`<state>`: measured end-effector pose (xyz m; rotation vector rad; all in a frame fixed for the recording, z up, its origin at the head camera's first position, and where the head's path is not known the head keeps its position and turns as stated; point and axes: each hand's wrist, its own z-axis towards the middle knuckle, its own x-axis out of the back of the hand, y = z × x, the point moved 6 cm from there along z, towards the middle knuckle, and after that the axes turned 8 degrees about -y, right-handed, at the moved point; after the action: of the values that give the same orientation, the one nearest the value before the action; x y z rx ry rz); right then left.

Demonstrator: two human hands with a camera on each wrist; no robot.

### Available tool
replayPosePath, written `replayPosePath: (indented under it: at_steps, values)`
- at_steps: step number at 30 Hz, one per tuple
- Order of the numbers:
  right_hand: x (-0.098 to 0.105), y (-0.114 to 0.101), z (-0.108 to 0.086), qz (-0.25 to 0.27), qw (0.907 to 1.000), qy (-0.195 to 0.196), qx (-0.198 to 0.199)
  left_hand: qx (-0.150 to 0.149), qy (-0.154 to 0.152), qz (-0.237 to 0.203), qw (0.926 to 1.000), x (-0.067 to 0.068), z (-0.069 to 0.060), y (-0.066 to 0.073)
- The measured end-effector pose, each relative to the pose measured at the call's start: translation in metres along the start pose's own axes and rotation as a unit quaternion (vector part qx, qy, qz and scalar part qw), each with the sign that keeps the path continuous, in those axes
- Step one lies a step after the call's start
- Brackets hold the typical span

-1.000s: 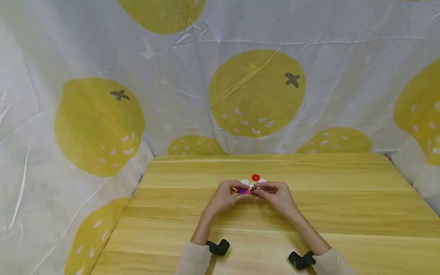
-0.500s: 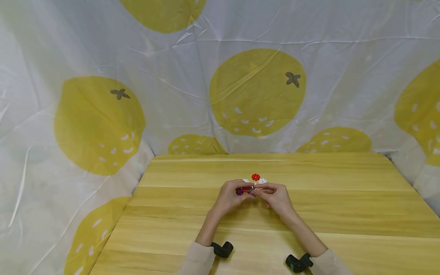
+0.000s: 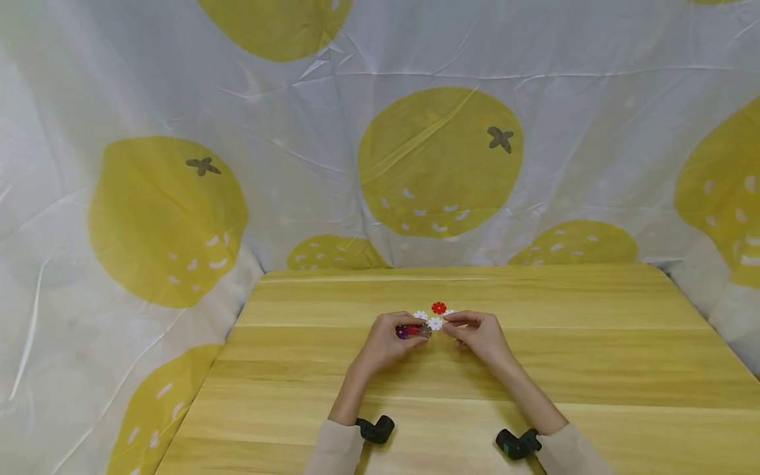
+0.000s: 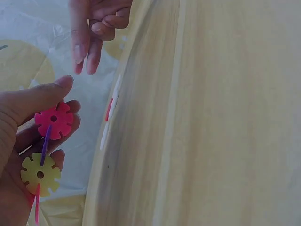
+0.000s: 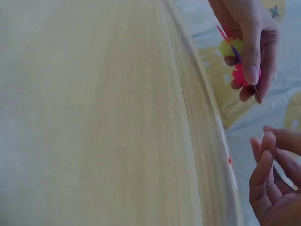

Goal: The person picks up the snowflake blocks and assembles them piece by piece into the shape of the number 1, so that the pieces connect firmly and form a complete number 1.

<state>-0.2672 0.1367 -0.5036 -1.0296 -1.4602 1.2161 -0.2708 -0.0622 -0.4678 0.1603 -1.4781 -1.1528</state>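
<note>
My left hand (image 3: 386, 340) holds a chain of interlocked notched discs between thumb and fingers. Its pink disc (image 4: 54, 120), yellow disc (image 4: 40, 174) and edge-on purple disc (image 4: 45, 146) show in the left wrist view. At the chain's near end a brown disc (image 3: 424, 332) points toward the right hand. My right hand (image 3: 477, 338) is apart from the chain, with bent fingers and nothing visible between them. Just beyond the hands, a red notched disc (image 3: 439, 308) and several white ones, including a white disc (image 3: 435, 323), lie on the table.
The wooden table (image 3: 594, 369) runs out on both sides of the hands. Behind it hangs a pale curtain (image 3: 320, 152) printed with yellow fruit. Black wrist cameras (image 3: 377, 429) are worn on both wrists.
The right hand has let go of the brown disc and drawn slightly right. The chain, with the brown disc on its end, stays in the left hand and has turned and shifted left.
</note>
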Motion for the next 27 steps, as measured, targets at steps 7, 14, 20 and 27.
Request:
replayPosePath:
  at_steps: [7,14,20,27]
  values:
    - [-0.003,0.0,0.014,-0.051,0.9987,-0.002,0.001,0.014,0.0,-0.016,0.9998,0.006,-0.004,-0.006]
    - [-0.009,-0.002,0.025,-0.093,0.9956,-0.001,0.002,0.015,-0.007,-0.014,0.9998,0.007,-0.004,-0.009]
    - [-0.014,-0.001,0.031,-0.112,0.9937,-0.004,0.005,0.015,-0.01,-0.012,0.9998,0.006,-0.004,-0.011]
    - [-0.019,-0.004,0.036,-0.202,0.9792,0.0,0.021,0.004,-0.014,-0.008,0.9999,0.005,-0.004,-0.012]
